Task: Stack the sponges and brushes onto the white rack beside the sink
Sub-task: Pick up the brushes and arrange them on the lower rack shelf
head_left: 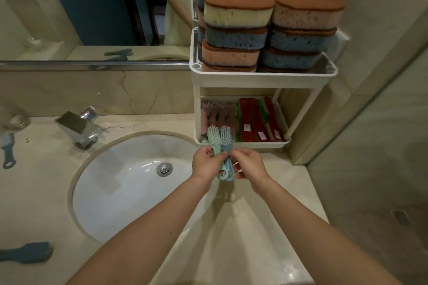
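Observation:
Both hands meet just in front of the white rack (240, 77), which stands right of the sink (120, 183). My left hand (206, 163) grips the handle of a green brush (213, 137), bristles up. My right hand (249, 164) grips a blue brush (225, 136) pressed side by side against it. The rack's top tier carries stacks of sponges (236, 30) in yellow, blue and pink with brown tops. On the lower tier lie pink brushes (217, 113) at the left and red and green flat sponges (257, 120) at the right.
A chrome faucet (80, 129) stands behind the basin. Two blue brushes lie on the counter at the far left, one at the back (8, 151), one near the front edge (27, 252). A mirror (92, 7) covers the back wall; a wall closes in right of the rack.

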